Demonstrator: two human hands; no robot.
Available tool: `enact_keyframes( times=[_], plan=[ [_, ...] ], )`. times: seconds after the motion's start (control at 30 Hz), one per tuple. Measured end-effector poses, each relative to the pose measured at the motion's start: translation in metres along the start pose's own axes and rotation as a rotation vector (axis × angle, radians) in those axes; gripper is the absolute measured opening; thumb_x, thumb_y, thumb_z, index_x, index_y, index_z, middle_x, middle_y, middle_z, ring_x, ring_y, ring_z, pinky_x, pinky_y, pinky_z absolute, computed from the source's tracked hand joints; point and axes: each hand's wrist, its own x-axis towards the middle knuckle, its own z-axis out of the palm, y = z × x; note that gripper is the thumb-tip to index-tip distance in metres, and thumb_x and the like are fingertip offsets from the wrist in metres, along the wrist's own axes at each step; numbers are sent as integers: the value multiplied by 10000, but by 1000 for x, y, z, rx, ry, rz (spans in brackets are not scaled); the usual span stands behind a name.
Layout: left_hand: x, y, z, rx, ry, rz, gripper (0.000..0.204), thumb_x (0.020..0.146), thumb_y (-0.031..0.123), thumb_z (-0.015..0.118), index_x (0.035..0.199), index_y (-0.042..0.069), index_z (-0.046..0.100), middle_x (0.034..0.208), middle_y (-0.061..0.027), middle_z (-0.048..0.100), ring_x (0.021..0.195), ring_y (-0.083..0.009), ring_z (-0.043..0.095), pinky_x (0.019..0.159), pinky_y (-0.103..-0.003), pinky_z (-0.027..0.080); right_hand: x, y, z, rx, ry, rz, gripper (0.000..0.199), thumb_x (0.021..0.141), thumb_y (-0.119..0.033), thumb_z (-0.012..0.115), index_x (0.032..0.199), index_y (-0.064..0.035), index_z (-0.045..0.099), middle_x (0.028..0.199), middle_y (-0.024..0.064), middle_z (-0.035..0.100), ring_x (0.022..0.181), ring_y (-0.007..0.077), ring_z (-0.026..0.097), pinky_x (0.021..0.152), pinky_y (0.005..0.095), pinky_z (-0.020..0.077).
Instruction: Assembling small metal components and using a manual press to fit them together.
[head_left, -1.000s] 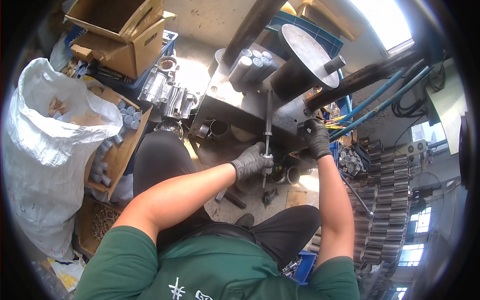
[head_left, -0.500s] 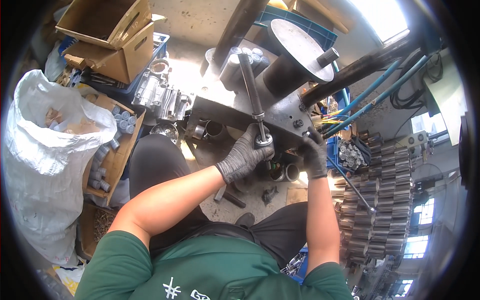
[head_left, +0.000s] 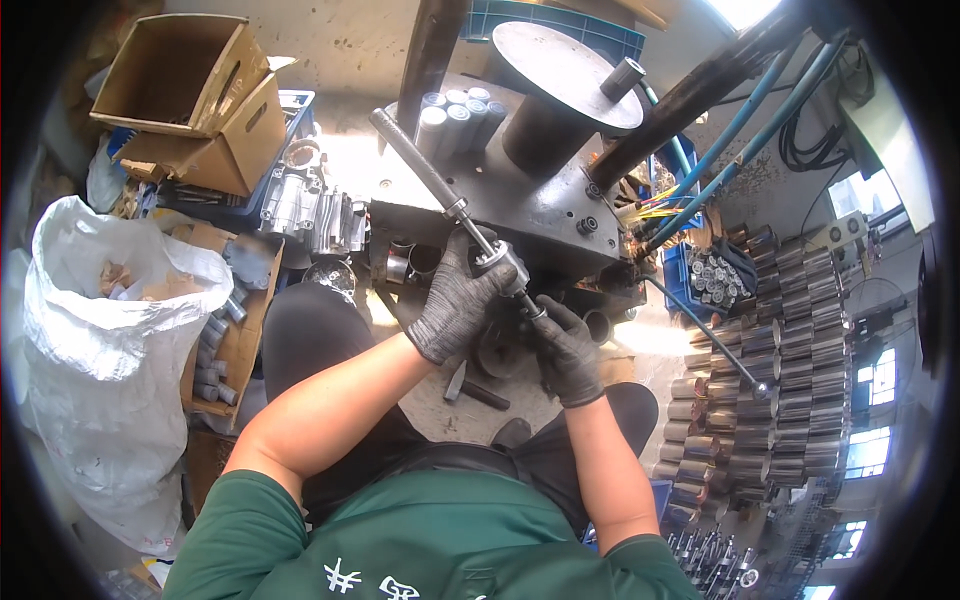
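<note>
A long metal rod assembly (head_left: 420,160) slants across in front of me, its thick dark grey end up and to the left. Gloved in grey, my left hand (head_left: 450,302) is closed around it, just at the silvery round collar (head_left: 504,264) on its thinner shaft. My right hand (head_left: 570,352), gloved too, has its fingers closed at the rod's lower end, below the collar. Behind both hands stands a dark steel press bench (head_left: 485,212). On it are several grey cylinders (head_left: 432,125) and a large round plate on a drum (head_left: 555,70).
Left of me are a white sack (head_left: 110,400), a carton of grey cylinders (head_left: 190,395) and stacked cardboard boxes (head_left: 235,140). A lever with a ball end (head_left: 762,389) juts out at the right, before stacked metal tubes (head_left: 780,400). A hammer (head_left: 480,393) lies on the floor.
My right hand has moved from the bench's right end, down and left, onto the rod's lower end. The rod has tilted from nearly upright, its top now further left.
</note>
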Motion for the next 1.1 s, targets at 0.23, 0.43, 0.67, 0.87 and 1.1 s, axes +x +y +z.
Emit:
enact_keyframes(
  times=[0.23,0.43,0.67,0.87,1.1],
  plan=[
    [-10,2,8,139,-172,65,749,958,245,801,1534,133,335,1335,-158,597,1224,-285,651,1035,-424,571,-5,-3,4,-218,-13,-154,552,1028,-217,693,1471,64,520,1227,105,693,961,153,693,836,321,593],
    [-22,14,45,128,-238,-36,878,1013,354,721,1658,257,133,1304,-148,585,1200,-299,670,1022,-450,579,-25,-42,10,-164,-21,-202,661,1076,-274,624,1618,-21,344,1210,95,663,883,138,674,793,289,581],
    [36,67,116,70,-315,100,874,974,393,755,1620,264,180,1238,-139,581,1103,-318,685,922,-530,638,-91,-204,-45,-1415,112,-816,268,906,-137,733,1149,-30,697,870,172,703,805,364,712,743,444,580],
    [177,117,175,274,-285,498,617,1051,260,674,1537,193,301,1086,-82,627,983,-188,693,848,-436,663,-132,-284,-105,-2072,104,-215,352,890,-338,674,1096,-65,755,943,211,734,890,390,724,824,498,568],
    [304,132,198,544,-123,484,404,1055,73,622,1368,169,386,945,-61,591,755,-162,628,664,-390,621,-132,-285,-109,-1971,100,-147,591,908,-511,661,1262,-38,670,980,229,749,953,401,733,881,501,569]
  ],
)
